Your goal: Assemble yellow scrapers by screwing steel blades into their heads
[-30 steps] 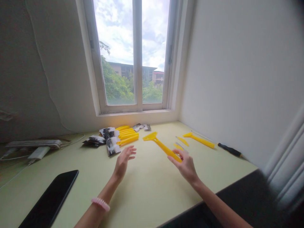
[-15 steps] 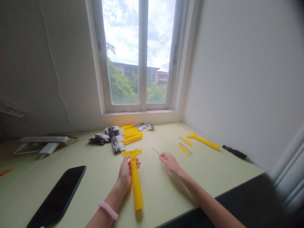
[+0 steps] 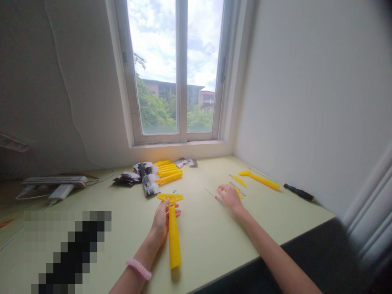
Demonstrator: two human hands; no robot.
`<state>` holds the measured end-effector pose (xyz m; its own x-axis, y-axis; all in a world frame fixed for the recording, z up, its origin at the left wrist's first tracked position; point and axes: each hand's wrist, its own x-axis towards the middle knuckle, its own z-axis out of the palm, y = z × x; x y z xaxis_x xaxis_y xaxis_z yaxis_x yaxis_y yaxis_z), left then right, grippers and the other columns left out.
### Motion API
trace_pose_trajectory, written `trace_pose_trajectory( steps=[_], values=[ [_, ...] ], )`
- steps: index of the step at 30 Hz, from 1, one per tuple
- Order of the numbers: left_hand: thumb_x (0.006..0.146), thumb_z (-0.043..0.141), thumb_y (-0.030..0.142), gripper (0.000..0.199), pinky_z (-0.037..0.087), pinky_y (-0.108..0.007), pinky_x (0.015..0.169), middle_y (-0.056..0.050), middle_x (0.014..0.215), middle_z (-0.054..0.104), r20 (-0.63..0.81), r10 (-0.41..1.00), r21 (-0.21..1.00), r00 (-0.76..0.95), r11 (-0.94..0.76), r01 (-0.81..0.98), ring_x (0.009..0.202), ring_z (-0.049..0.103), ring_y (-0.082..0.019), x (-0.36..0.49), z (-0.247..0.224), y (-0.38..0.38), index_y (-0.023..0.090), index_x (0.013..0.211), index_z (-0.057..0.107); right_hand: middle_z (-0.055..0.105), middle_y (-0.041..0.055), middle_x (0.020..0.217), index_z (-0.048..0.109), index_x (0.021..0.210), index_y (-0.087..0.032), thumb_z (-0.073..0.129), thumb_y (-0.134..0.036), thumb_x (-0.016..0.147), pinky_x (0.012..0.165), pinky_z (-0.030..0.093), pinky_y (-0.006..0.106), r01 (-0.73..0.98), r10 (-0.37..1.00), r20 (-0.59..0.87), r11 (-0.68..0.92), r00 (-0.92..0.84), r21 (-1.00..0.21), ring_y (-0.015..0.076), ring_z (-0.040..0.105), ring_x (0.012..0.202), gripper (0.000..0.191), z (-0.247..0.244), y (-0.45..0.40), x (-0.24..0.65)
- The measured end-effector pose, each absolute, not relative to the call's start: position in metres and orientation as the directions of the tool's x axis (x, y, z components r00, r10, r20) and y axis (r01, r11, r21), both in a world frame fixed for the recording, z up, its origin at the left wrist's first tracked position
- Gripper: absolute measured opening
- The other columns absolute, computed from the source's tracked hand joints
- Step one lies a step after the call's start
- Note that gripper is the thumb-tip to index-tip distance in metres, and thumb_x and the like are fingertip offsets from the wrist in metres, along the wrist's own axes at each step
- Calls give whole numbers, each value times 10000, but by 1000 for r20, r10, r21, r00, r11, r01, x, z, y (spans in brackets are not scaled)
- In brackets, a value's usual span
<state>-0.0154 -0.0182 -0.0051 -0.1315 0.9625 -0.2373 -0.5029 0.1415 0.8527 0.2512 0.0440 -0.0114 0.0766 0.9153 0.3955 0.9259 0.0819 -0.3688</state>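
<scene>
My left hand (image 3: pixel 161 218) is closed around the neck of a yellow plastic scraper (image 3: pixel 174 241), just under its wide head. The scraper's handle points toward me. My right hand (image 3: pixel 230 197) is over the table, its fingers loosely bent and apart, with nothing visible in them. Beside it lies a thin screwdriver (image 3: pixel 219 201) with a clear and reddish handle, partly next to the palm. Just beyond the right hand are a yellow blade cover (image 3: pixel 238 180) with a metal blade and a second such piece (image 3: pixel 240 193), partly hidden by the hand.
Several packaged yellow scrapers (image 3: pixel 169 175) are piled by the window. At the right lie another yellow scraper (image 3: pixel 263 181) and a black-handled screwdriver (image 3: pixel 298 192). A power strip (image 3: pixel 55 181) stands at the left. A dark pixelated shape (image 3: pixel 73 249) covers the near left.
My right hand has let go of the screwdriver, which now lies on the table, and has moved right toward the blade pieces. My left hand still holds the scraper.
</scene>
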Motion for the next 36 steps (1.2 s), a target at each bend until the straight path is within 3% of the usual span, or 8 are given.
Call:
trace_pose_trajectory(
  steps=[3,6,9,17,22,26,30,36],
  values=[
    [759,525,261,186,498,-257,541,-54,705,613,-208,974,871,-91,142,-469,499,593,-120,-14,-7,-18,126,885,514,639,108,953,661,932,-151,370,-187,804,783,367,291,933,866,411,-150,284,-328,207,541,914,321,-8,49,284],
    [752,531,264,194,498,-259,532,-47,704,610,-175,983,888,-60,131,-440,516,603,-130,-14,-8,-18,134,892,502,626,130,958,673,896,-172,405,-174,775,731,379,330,900,850,321,-337,417,-277,252,536,917,294,-11,46,313],
    [749,529,258,188,496,-255,526,-45,706,608,-171,984,896,-58,130,-423,529,610,-134,-14,-8,-19,136,890,500,625,121,918,677,830,-192,438,-230,776,683,385,312,904,878,267,-328,398,-273,239,552,862,247,-15,40,328],
    [760,511,266,187,497,-260,532,-44,730,612,-183,982,914,-48,152,-377,514,599,-125,-14,-7,-21,146,902,487,621,131,842,656,722,-169,470,-266,769,698,385,336,916,874,291,-332,388,-225,242,555,852,214,-10,32,322],
    [769,499,267,183,468,-234,473,-58,768,614,-183,983,917,-16,165,-363,516,601,-126,-13,-6,-22,145,904,486,641,115,862,657,785,-191,509,-241,707,694,413,324,832,847,165,-427,505,-354,242,579,864,174,-10,41,326],
    [776,494,261,194,479,-238,513,-58,745,611,-184,983,919,-13,168,-357,501,594,-117,-12,-4,-22,132,921,481,645,137,880,650,837,-172,551,-215,643,694,432,350,761,824,52,-494,564,-421,262,593,870,223,-6,52,332],
    [767,507,262,227,457,-229,469,-62,753,613,-198,980,915,-2,184,-359,478,581,-114,-12,-5,-22,136,953,468,644,173,882,646,851,-138,599,-199,575,686,434,396,709,789,42,-525,613,-471,308,594,864,286,-5,61,336],
    [762,527,262,234,491,-253,538,-64,753,611,-180,984,913,11,171,-372,504,594,-117,-13,-8,-20,129,949,479,654,140,730,673,759,-153,579,-227,592,618,425,333,681,804,73,-448,590,-580,279,606,768,206,-14,56,344]
  ],
)
